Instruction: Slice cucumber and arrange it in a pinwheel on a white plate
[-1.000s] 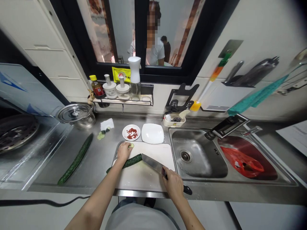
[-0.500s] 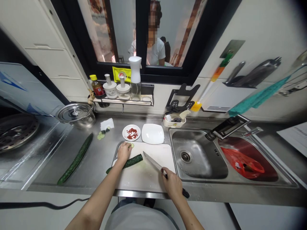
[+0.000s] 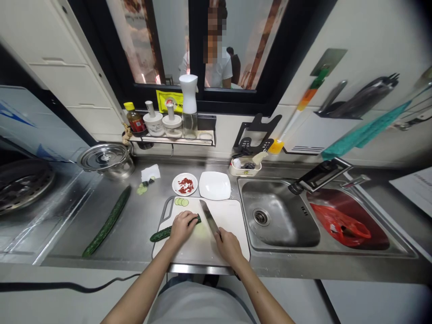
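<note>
Your fingers (image 3: 227, 237) wrap the knife (image 3: 209, 218) handle in the right hand (image 3: 229, 245); the left hand (image 3: 182, 226) presses down, fingers curled, on the cucumber (image 3: 161, 234) lying on the cutting board (image 3: 229, 212). Firm, round and likely wet-skinned, it should be pinned near the cut end. Farther off on the surface lie cut slices (image 3: 181, 202) and a whole cucumber (image 3: 108, 221).

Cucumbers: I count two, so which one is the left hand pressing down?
The cucumber on the white cutting board, under the left hand; the whole one lies untouched on the counter.
</note>
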A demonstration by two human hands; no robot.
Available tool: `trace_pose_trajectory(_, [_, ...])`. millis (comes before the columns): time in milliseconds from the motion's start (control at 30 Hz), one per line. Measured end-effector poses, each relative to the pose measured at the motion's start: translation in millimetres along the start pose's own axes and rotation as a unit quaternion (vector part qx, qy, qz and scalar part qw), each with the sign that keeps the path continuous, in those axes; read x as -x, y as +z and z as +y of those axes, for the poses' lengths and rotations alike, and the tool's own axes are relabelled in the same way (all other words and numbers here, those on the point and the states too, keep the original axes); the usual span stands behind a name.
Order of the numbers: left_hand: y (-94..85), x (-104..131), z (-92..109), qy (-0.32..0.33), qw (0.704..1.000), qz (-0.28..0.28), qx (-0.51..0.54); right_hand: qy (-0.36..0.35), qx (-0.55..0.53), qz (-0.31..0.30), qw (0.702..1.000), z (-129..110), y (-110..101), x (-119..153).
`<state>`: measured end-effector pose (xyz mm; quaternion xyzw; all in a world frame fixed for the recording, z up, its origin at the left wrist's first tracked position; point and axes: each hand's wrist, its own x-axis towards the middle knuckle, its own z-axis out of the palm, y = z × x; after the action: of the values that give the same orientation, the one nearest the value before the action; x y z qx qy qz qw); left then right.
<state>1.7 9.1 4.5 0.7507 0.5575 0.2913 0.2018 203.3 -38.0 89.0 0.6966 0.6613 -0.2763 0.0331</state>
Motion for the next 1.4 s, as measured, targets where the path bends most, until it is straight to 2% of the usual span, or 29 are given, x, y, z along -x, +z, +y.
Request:
trace_pose_trajectory(367, [3.0,2,-3,0.018,1.0,-0.008,0.01,-0.013,0.023,-0.027,0.999,-23,-1,-7])
trace_pose_trajectory(767, [2.8,2,-2,0.025,1.0,-0.003,0.001,-0.019,0.025,-0.022,0.999,-28,3,-7])
trace_pose_trajectory(1400, [1.4,3,1,0.022,1.0,-0.002,0.004,-0.014,0.042,-0.054,0.998,-35,-2,-4])
